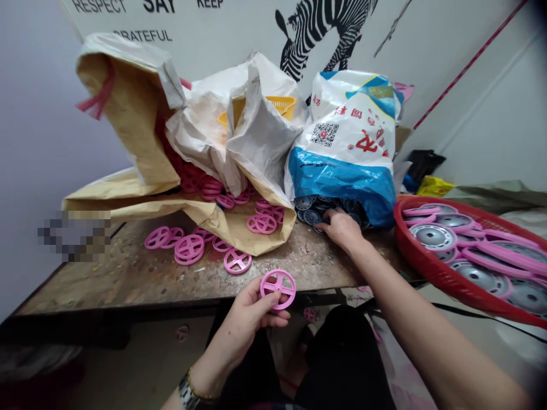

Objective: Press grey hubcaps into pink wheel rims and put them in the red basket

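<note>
A pink spoked wheel (277, 289) is held between the thumb and fingers of my left hand (256, 310), just in front of the table's near edge. My right hand (341, 228) reaches to the mouth of a white and blue bag (342, 173), its fingertips on the grey discs (311, 216) heaped there. Whether it grips one of them is hard to make out. More pink wheels (189, 249) lie on the wooden table and spill from an open paper-lined sack (265, 239) left of the bag.
At the right stands a red basket (436, 279) filled with pink wheels fitted with grey discs. A yellow basket (282, 106) shows behind the sacks. The wooden table (128, 279) ends just beyond my knees; a few pink wheels lie on the floor.
</note>
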